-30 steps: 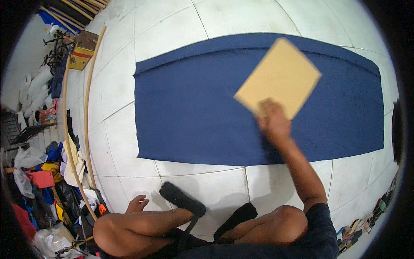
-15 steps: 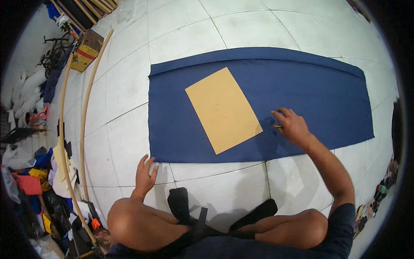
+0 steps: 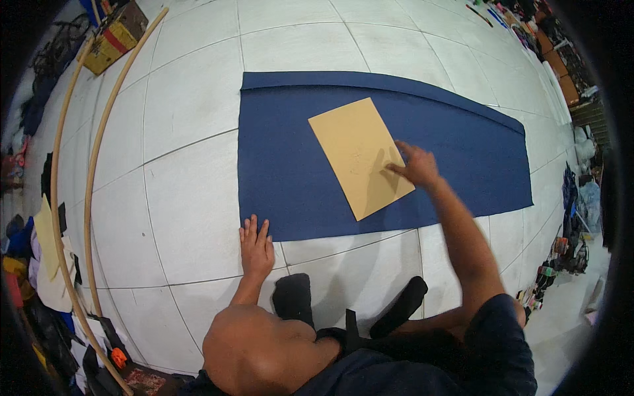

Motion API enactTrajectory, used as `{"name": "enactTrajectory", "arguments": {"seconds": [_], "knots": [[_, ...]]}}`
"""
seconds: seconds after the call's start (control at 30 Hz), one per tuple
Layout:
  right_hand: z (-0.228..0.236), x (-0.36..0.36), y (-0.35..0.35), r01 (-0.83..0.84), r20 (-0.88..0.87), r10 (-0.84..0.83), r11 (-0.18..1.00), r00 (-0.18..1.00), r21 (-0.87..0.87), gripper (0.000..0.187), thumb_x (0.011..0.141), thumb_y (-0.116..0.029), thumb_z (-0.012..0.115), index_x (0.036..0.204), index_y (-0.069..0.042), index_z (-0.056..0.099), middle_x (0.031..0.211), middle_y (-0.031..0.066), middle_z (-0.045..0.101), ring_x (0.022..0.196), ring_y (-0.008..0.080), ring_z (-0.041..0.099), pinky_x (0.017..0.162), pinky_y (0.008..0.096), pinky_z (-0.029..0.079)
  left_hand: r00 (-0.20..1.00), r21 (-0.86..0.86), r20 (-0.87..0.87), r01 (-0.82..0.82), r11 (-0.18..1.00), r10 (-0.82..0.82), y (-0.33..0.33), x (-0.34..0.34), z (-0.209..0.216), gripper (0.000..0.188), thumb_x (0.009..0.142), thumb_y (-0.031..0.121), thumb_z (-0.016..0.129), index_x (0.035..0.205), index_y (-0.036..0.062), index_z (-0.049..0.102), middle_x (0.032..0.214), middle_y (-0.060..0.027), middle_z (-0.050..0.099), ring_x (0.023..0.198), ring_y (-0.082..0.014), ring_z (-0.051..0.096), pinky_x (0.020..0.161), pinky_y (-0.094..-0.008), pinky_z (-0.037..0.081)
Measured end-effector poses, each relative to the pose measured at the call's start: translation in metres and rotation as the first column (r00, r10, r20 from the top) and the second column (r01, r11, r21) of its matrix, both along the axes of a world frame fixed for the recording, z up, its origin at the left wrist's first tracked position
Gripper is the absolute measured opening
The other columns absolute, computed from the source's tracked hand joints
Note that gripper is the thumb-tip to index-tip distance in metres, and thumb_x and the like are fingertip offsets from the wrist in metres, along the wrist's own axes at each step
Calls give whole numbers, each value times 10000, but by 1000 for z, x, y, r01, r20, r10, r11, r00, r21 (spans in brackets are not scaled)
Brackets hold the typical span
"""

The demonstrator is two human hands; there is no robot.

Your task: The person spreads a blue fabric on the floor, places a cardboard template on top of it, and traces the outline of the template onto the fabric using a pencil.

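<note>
Tan card sheet [image 3: 350, 155] looked light, stiff (best lifted by opposite edges); right hand [image 3: 419, 165] hovered, fingers parted, near its right edge, left hand [image 3: 256, 251] flat, unclenched, on navy fabric [image 3: 475, 152].

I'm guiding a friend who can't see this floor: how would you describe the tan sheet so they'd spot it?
On the white tiled floor lies a wide dark-blue cloth. Near the cloth's middle lies a slanted rectangular sheet, with the right hand over its right edge. Its tan colour sets it apart from the blue around it.
</note>
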State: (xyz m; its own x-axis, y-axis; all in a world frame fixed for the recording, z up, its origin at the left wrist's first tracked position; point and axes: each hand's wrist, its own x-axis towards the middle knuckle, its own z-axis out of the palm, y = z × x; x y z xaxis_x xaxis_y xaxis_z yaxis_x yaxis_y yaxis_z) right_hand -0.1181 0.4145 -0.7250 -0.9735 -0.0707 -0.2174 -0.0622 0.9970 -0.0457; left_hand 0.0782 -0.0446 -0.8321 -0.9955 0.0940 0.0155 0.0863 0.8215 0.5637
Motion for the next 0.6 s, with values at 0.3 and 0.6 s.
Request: {"name": "enactTrajectory", "arguments": {"seconds": [0.3,0.6], "knots": [[-56,96,-168,153,-125,-180,968,976,-198,819,856,-544,759,1446,-19,541,1162,205,589,1088,376,605,890,477,537,977,-119,-122,-190,975,175,-30,18,4,359,948,233,693,1270,74,684,1453,-166,555,1386,-387,451,1146,-551,295],[-51,105,-255,182,121,-144,892,982,-414,724,931,-363,714,1504,-14,441,1150,189,639,1034,349,664,847,473,554,991,-76,-63,-121,990,117,-42,11,6,369,939,254,697,1272,95,683,1444,-152,558,1361,-385,460,1125,-544,298]]}}
